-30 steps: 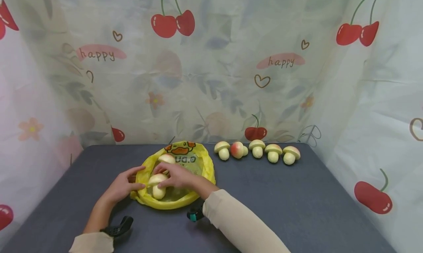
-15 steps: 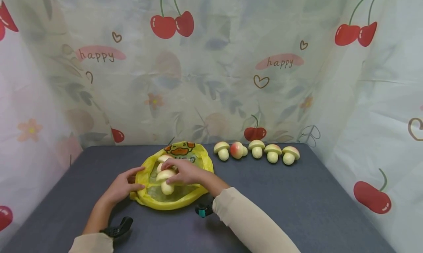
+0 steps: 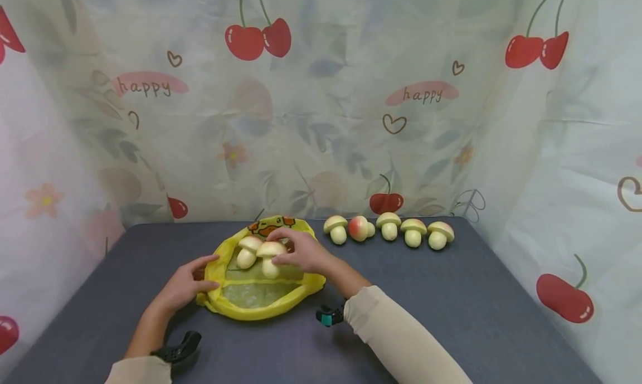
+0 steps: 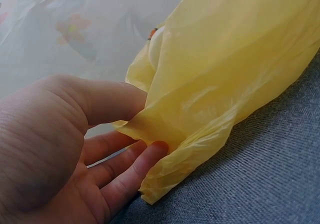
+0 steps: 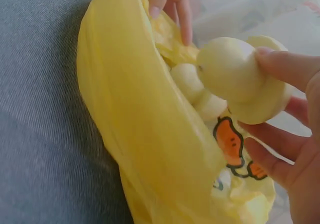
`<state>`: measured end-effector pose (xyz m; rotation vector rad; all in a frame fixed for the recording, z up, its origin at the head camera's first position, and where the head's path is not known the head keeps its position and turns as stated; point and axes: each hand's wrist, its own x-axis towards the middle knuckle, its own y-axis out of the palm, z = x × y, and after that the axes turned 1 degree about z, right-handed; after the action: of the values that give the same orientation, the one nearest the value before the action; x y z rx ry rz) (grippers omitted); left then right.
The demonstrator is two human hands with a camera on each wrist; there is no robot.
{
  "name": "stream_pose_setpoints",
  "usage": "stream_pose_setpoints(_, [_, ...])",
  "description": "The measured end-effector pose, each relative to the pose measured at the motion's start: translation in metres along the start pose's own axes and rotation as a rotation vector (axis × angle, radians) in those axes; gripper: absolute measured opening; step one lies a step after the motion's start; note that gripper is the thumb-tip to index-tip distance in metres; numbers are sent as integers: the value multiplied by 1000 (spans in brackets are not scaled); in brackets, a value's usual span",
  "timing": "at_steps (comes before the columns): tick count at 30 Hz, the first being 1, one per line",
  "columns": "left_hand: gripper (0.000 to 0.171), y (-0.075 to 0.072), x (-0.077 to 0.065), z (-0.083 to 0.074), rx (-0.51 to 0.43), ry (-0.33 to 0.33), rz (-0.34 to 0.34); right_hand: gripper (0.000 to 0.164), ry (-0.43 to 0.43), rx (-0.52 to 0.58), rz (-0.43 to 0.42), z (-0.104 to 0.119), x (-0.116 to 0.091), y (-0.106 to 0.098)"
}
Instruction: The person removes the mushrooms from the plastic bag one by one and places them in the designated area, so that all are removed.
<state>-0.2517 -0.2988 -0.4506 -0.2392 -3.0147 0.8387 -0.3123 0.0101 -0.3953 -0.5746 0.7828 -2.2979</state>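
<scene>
My right hand (image 3: pixel 305 251) grips a cream mushroom (image 3: pixel 270 268) by its cap, over the open mouth of a yellow plastic bag (image 3: pixel 251 315). In the right wrist view the thumb lies on one side of this mushroom (image 5: pixel 231 70) and the fingers on the other, its stem facing the camera. A second mushroom (image 3: pixel 247 252) with a pinkish cap lies inside the bag, just left of the held one. My left hand (image 3: pixel 183 286) holds the bag's left side; the left wrist view has the yellow plastic (image 4: pixel 200 89) between its thumb and fingers.
Several more mushrooms stand in a row along the table's back edge, right of the bag; the second from the left, a mushroom (image 3: pixel 360 228), lies tipped on its side. A cherry-print curtain (image 3: pixel 321 122) hangs behind the dark table (image 3: pixel 426 306).
My right hand has moved right and back with the mushroom, from the bag's left part to its middle, uncovering the second mushroom. My left hand stays at the bag's side.
</scene>
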Motion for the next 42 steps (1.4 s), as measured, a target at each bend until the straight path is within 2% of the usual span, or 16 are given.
stream_pose_setpoints(13, [71,1,2,2,10,-5,-3,42,-25,34,-219,-15,-25,-15])
stream_pose_setpoints(18, [70,0,2,3,8,3,-2,41,-54,51,-267,-26,-34,-19])
stream_pose_setpoints(27, [71,0,3,4,7,8,-3,43,-48,72,-320,-33,-56,-32])
stream_pose_setpoints(30, [71,0,3,4,9,4,-4,43,-54,82,-348,-50,-59,-33])
stream_pose_setpoints(42, [71,1,1,3,10,-5,-6,43,3,1,-376,-72,-80,-45])
